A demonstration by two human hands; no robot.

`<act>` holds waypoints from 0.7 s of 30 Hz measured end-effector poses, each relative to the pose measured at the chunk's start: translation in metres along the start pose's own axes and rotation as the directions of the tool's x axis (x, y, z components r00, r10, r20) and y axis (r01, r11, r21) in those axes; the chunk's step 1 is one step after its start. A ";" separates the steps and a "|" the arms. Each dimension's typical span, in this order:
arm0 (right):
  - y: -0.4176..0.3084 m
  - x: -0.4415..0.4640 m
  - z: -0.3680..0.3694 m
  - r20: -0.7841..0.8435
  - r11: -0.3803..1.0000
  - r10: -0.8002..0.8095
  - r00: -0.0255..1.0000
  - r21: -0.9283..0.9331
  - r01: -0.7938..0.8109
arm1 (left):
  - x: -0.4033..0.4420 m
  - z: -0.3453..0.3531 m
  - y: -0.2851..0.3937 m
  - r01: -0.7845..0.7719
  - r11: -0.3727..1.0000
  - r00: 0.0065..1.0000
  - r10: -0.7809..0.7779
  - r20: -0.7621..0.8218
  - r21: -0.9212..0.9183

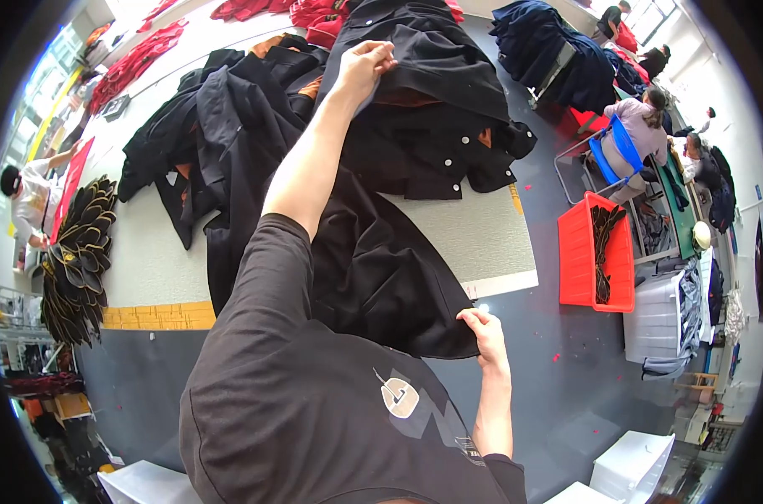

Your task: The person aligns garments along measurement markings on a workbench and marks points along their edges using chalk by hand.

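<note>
My right hand (486,336) pinches the hem corner of a black garment (381,260), which hangs over the table's near edge against my body. Raised over the far part of the dark cloth, my left hand (366,69) has its fingers curled closed; what they hold, if anything, I cannot make out. Just beyond lies a black jacket (423,160) with light snap buttons and bits of orange lining. More black garments (238,126) are heaped to the left, rumpled together on the table (159,260).
Right of the table stands a red crate (579,269) with dark strips inside, beside a grey bin (654,315). A seated person (642,126) is on a blue chair (614,151). Dark leaf-shaped pieces (79,252) hang at the left edge, near another person (33,197). Red garments (138,67) lie farther back.
</note>
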State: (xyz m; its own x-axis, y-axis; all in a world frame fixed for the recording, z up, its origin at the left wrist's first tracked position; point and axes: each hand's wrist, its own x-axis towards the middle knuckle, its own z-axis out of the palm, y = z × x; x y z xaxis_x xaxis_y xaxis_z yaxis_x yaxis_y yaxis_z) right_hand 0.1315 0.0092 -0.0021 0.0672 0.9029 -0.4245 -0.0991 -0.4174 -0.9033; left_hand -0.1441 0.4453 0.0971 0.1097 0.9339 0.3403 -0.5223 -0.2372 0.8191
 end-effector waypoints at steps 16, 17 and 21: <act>-0.096 0.032 -0.050 0.086 0.899 -0.414 0.906 0.192 0.392 | -0.477 -0.162 0.096 0.796 0.312 0.509 0.118 -0.853 0.518; -0.105 0.039 -0.051 0.101 0.889 -0.420 0.902 0.246 0.387 | -0.482 -0.133 0.098 0.777 0.368 0.526 0.067 -0.848 0.511; -0.145 0.055 -0.045 0.268 0.824 -0.463 0.845 0.482 0.299 | -0.491 -0.079 0.088 0.898 0.194 0.425 -0.141 -0.894 0.396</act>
State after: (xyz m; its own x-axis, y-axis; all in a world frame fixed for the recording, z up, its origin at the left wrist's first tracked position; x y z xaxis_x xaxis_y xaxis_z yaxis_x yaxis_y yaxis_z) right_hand 0.1945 0.1151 0.1030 -0.1632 0.9837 0.0758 -0.5397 -0.0246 -0.8415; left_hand -0.3106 -0.0133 -0.0347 -0.6358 0.6695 -0.3841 0.3316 0.6862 0.6474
